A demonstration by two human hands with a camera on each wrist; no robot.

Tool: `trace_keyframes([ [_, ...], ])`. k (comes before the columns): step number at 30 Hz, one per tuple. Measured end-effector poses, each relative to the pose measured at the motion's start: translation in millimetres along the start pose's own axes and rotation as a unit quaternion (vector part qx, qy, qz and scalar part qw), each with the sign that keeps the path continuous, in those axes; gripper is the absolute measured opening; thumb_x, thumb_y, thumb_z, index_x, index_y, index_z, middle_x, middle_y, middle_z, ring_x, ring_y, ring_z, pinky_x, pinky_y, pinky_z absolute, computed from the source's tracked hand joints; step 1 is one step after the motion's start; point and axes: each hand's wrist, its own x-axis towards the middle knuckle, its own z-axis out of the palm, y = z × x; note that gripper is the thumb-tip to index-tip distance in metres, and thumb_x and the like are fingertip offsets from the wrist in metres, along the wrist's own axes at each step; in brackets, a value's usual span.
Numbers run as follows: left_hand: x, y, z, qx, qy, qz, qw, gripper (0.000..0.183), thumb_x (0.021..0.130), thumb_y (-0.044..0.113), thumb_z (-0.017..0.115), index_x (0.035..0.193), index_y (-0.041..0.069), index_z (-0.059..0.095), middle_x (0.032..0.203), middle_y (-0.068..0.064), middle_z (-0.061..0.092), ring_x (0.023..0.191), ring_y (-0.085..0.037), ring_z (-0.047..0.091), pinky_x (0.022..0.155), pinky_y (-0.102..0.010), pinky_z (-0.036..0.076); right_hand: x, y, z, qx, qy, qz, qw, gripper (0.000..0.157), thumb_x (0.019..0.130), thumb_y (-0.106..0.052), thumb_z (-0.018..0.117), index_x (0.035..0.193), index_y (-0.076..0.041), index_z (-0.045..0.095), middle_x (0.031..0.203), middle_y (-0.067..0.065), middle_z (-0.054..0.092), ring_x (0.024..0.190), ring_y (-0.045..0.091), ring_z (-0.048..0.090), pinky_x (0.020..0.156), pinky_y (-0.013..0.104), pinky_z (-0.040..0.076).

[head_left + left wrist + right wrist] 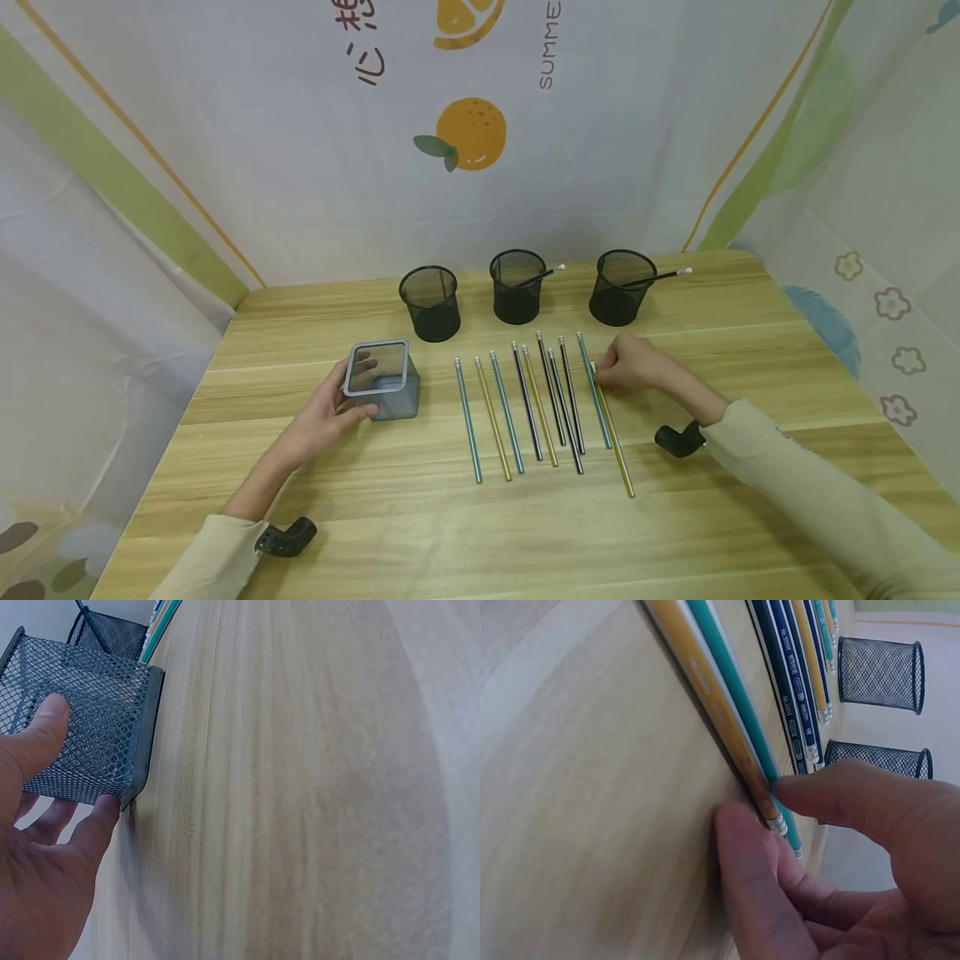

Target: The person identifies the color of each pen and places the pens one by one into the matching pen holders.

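Observation:
My left hand [318, 427] holds a grey square mesh pen holder [402, 402] at the table's left, thumb on the near side and fingers round the left side. In the left wrist view its thumb lies against the mesh wall [94, 742]. With thumb and fingertips my right hand [639, 367] pinches a yellow pencil [618, 446] near its eraser end, at the right of the pencil row. In the right wrist view, a teal pencil [731, 671] lies right beside that yellow pencil [709, 690]. The other pencils lie side by side, yellow, teal and dark.
Three round black mesh cups stand along the back: a left cup [437, 319], a middle cup [517, 307] and a right cup [613, 305]. One dark pencil leans in the middle cup, another in the right cup. A printed cloth [600, 167] hangs behind the wooden table [420, 533].

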Motion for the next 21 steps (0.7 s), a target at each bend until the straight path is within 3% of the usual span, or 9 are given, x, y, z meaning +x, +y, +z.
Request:
trace_keyframes([
  [6, 0.0, 0.8, 0.1, 0.007, 0.0, -0.001, 1.0, 0.078, 0.094, -0.01, 0.067, 0.158, -0.001, 0.022, 0.155, -0.028, 0.034, 0.137, -0.048, 0.039, 0.107, -0.04, 0.046, 0.1, -1.2, 0.1, 0.004, -0.008, 0.001, 1.0, 0.021, 0.089, -0.005, 0.07, 0.068, -0.002, 0.067, 0.064, 0.004, 0.066, 0.059, 0.019, 0.069, 0.06, 0.024, 0.055],
  [13, -0.1, 0.9, 0.1, 0.008, 0.002, -0.002, 1.0, 0.078, 0.094, -0.009, 0.067, 0.158, 0.0, 0.023, 0.155, -0.028, 0.033, 0.137, -0.048, 0.039, 0.108, -0.044, 0.043, 2.5, -3.4, 1.1, -0.032, -0.012, -0.012, 0.999, 0.031, 0.088, -0.005, 0.068, 0.057, -0.002, 0.065, 0.055, 0.005, 0.065, 0.052, 0.02, 0.065, 0.055, 0.025, 0.049],
  [21, 0.7, 0.4, 0.3, 0.004, 0.001, -0.001, 1.0, 0.078, 0.093, -0.009, 0.068, 0.157, -0.001, 0.023, 0.155, -0.029, 0.033, 0.136, -0.048, 0.04, 0.107, -0.038, 0.046, 2.1, -10.3, 2.5, -0.056, -0.009, 0.01, 0.998, 0.03, 0.083, -0.001, 0.066, 0.053, -0.003, 0.065, 0.052, 0.005, 0.064, 0.048, 0.02, 0.067, 0.057, 0.029, 0.059],
])
